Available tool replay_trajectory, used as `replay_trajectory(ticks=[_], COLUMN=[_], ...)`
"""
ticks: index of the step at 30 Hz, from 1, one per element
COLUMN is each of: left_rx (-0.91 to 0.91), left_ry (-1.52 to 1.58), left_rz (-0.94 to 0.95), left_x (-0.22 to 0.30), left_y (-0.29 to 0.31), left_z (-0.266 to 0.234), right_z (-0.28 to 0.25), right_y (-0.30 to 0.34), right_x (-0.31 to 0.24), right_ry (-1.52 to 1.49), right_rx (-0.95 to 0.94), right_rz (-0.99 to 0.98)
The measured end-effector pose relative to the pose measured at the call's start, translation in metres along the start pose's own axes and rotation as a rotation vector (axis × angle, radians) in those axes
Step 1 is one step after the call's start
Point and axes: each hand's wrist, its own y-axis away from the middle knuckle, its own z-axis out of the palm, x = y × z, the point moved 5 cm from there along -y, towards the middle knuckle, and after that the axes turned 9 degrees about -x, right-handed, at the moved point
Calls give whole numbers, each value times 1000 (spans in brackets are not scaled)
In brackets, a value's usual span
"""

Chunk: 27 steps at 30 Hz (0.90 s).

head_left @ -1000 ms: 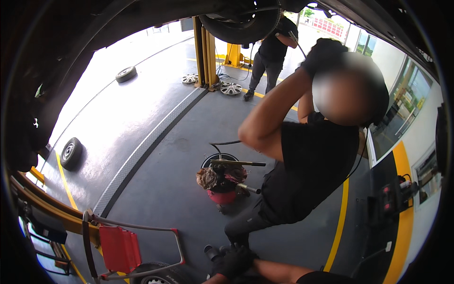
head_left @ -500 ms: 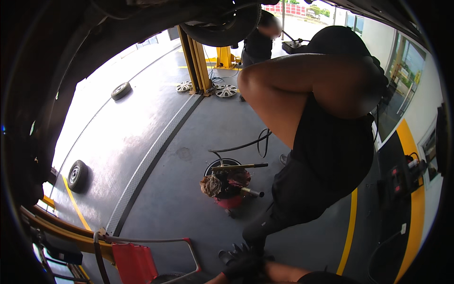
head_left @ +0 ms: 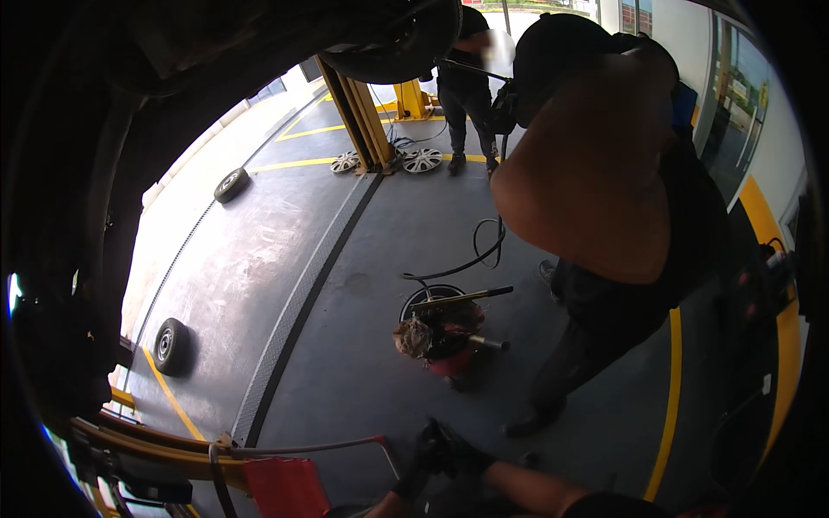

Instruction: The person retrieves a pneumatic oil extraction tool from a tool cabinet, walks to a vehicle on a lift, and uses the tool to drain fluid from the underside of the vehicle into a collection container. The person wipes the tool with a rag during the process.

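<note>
My left hand (head_left: 422, 460) and my right hand (head_left: 463, 454), both in black gloves, meet at the lower middle of the view. Their fingers look curled and pressed against each other. Anything between them is lost in the dark glove shapes. Beyond them on the floor stands a red wheeled piece of equipment (head_left: 449, 366) with a round black rim, crumpled rags (head_left: 413, 337) and a long bar handle (head_left: 462, 299) across its top. A black hose (head_left: 466, 262) runs from it toward a co-worker (head_left: 596, 250), who stands close by on the right.
A raised vehicle's dark underside with a wheel (head_left: 393, 47) hangs overhead. A yellow lift post (head_left: 356, 116) stands behind, with wheel covers (head_left: 422, 161) at its foot. Tyres (head_left: 172, 347) lie left of a metal floor strip (head_left: 306, 306). Another person (head_left: 466, 104) stands far back. A red-panelled frame (head_left: 285, 486) is lower left.
My view has shifted, so the floor things sit farther right. My hands have come up and closer together; spread fingers seen before are now bunched. The near co-worker has moved and leans differently.
</note>
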Motion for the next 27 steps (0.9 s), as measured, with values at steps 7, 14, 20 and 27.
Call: replay_trajectory(ticks=[7, 14, 20, 27], left_rx=[389, 424, 351, 234], left_ry=[79, -123, -1283, -1292], left_rz=[218, 468, 643, 258], left_x=[-26, 8, 51, -17], left_y=[-19, -10, 15, 5], left_z=[-22, 20, 104, 71], right_z=[43, 49, 35, 51], right_y=[-36, -27, -2, 61], right_x=[38, 11, 15, -10], right_ry=[-554, 180, -868, -493], right_rx=[-6, -95, -900, -669], right_rz=[-325, -355, -23, -129])
